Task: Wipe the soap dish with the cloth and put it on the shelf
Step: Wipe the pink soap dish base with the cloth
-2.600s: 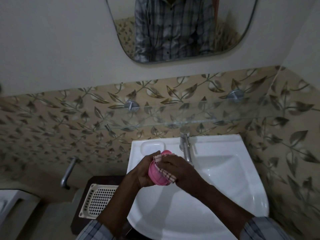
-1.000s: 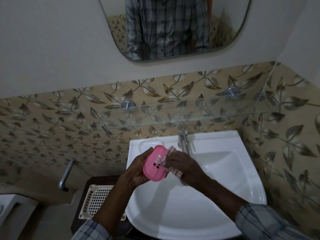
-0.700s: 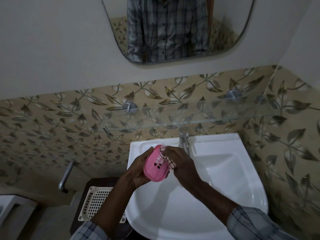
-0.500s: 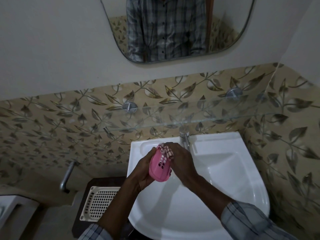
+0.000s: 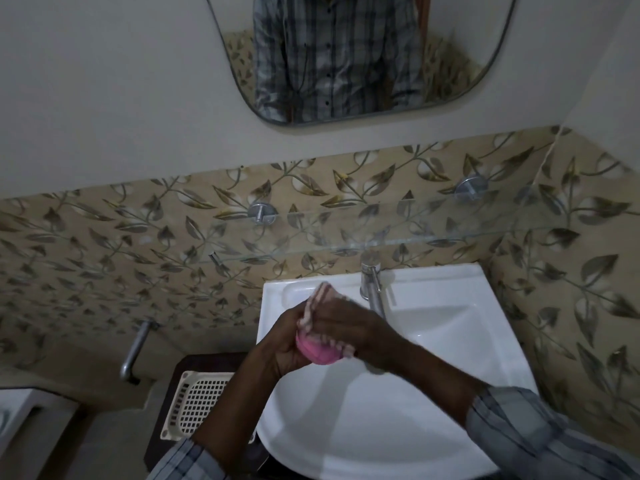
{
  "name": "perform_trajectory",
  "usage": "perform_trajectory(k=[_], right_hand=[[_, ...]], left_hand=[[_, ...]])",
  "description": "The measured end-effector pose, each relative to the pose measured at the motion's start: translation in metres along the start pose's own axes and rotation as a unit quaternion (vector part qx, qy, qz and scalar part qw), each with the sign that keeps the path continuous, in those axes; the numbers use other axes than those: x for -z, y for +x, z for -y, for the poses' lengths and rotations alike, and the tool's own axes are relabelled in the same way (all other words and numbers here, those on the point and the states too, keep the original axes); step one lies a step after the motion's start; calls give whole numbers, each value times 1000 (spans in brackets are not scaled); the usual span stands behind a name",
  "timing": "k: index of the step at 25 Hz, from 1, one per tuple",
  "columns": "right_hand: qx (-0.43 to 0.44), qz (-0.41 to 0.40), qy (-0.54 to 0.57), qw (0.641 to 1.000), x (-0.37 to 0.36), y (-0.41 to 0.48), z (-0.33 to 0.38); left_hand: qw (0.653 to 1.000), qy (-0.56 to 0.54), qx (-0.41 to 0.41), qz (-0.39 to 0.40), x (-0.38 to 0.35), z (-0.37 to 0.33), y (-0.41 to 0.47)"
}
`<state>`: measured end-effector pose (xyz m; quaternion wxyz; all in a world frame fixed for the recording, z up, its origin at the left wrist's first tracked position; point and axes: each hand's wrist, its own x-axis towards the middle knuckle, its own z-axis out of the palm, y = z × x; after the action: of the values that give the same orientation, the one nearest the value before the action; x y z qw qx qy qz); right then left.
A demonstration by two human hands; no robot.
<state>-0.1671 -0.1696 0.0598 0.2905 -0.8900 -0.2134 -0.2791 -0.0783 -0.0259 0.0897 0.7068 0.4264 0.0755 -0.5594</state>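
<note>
Over the white basin, my left hand (image 5: 280, 341) grips a pink soap dish (image 5: 317, 351) from the left. My right hand (image 5: 349, 327) holds a pink-and-white striped cloth (image 5: 320, 296) and presses it over the dish, covering most of it. Only the dish's lower pink edge shows between my hands. Above the basin, a clear glass shelf (image 5: 408, 237) runs along the leaf-patterned tiles on two round metal mounts.
The white corner sink (image 5: 433, 393) has a chrome tap (image 5: 370, 285) just right of my hands. A cream perforated basket (image 5: 197, 403) sits on a dark stand at the lower left. A metal pipe (image 5: 135, 351) juts from the left wall. A mirror (image 5: 346, 57) hangs above.
My right hand has slid the cloth down across the dish, so the slotted pink face seen earlier is now covered. The dish has tilted and sits lower between my hands.
</note>
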Motion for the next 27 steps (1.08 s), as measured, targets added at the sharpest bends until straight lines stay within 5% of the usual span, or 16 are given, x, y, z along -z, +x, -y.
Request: perform_trajectory(k=[2, 5, 11, 15, 16, 18, 20, 24, 27], right_hand=[[-73, -40, 20, 996, 2, 1, -6], [5, 7, 12, 1000, -2, 4, -1], [-198, -66, 3, 978, -9, -18, 39], [-463, -199, 216, 836, -29, 8, 74], [-441, -197, 182, 857, -21, 10, 74], [-250, -133, 47, 958, -10, -11, 61], [-114, -68, -24, 991, 13, -25, 28], [-328, -121, 20, 937, -9, -3, 49], [-347, -151, 88, 921, -21, 7, 73]], left_hand=[[1000, -17, -9, 10, 0, 2, -5], [998, -52, -10, 30, -1, 4, -8], [991, -35, -71, -111, 0, -5, -2], [965, 47, -175, -191, -17, 13, 15], [966, 38, -173, -191, -19, 15, 16], [975, 11, -137, -177, -18, 11, 12], [980, 11, -97, -171, -12, 4, 9], [965, -24, -150, -214, -23, 20, 17], [961, -22, -179, -208, -21, 23, 15]])
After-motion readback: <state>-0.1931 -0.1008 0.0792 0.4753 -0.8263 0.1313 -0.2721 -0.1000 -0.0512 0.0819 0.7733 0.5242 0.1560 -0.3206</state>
